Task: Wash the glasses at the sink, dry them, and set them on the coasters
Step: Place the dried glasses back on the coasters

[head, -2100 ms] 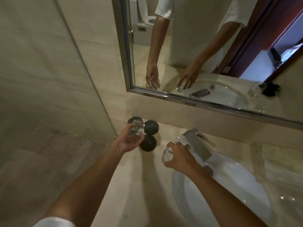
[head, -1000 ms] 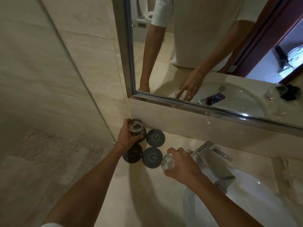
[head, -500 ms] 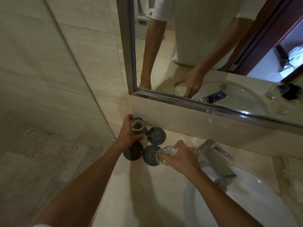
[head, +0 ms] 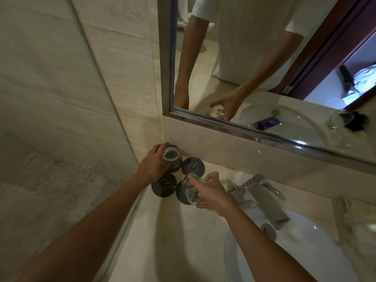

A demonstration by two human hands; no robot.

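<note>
The left hand (head: 154, 164) is wrapping its grip around 1 glass (head: 171, 157) standing on the far-left coaster (head: 176, 168). The right hand (head: 211, 195) is pinching a 2nd glass (head: 189, 189), tilted, over the near-right coaster (head: 181, 195) on the bench (head: 173, 231).

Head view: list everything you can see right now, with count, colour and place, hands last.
coasters: four, dark grey, clustered on the counter corner below the mirror.
glass in left hand: one, clear, upright at the back-left coaster.
glass in right hand: one, clear, tilted above the front-right coaster.
faucet: one, chrome, behind the sink.
sink: one, white, at right.
counter: one, beige stone.
mirror: one, metal-framed, on the wall above.
left hand: grips its glass.
right hand: grips its glass.
</note>
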